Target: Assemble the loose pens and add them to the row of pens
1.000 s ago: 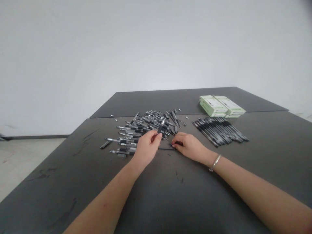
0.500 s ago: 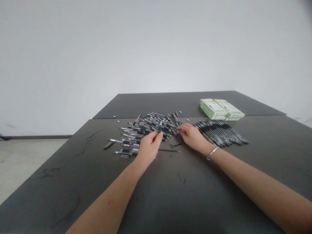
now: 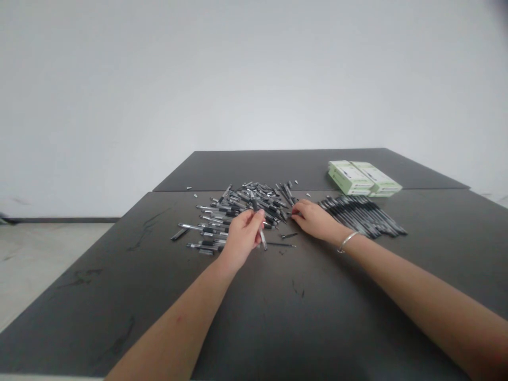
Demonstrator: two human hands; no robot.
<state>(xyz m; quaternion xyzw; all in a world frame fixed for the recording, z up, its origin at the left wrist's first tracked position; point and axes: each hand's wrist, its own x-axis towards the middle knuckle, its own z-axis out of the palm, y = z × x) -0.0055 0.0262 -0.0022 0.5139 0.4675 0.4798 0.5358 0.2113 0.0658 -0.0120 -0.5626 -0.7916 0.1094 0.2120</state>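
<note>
My left hand [image 3: 243, 233] is closed on a clear pen barrel with a black grip [image 3: 263, 239], held at a slant, one end pointing up and away and the other sticking out below the fingers. Beyond and left of it spreads a loose heap of pens and pen parts [image 3: 214, 216]. My right hand [image 3: 315, 221] is low over the table at the heap's right side, fingertips pinched together. What they hold, if anything, is too small to make out. A thin dark refill [image 3: 281, 245] and a short black piece [image 3: 289, 235] lie between the hands.
A row of pens [image 3: 363, 216] lies side by side to the right of my right hand. Behind it stand green and white boxes [image 3: 351, 180], stacked. Small silvery tips [image 3: 308, 195] are scattered near the seam of the dark table [image 3: 254, 317]. A pale wall rises behind.
My right hand has moved right and away, leaving the short black piece on the table. In my left hand, the pen barrel has turned, its lower end now showing below the fingers.
</note>
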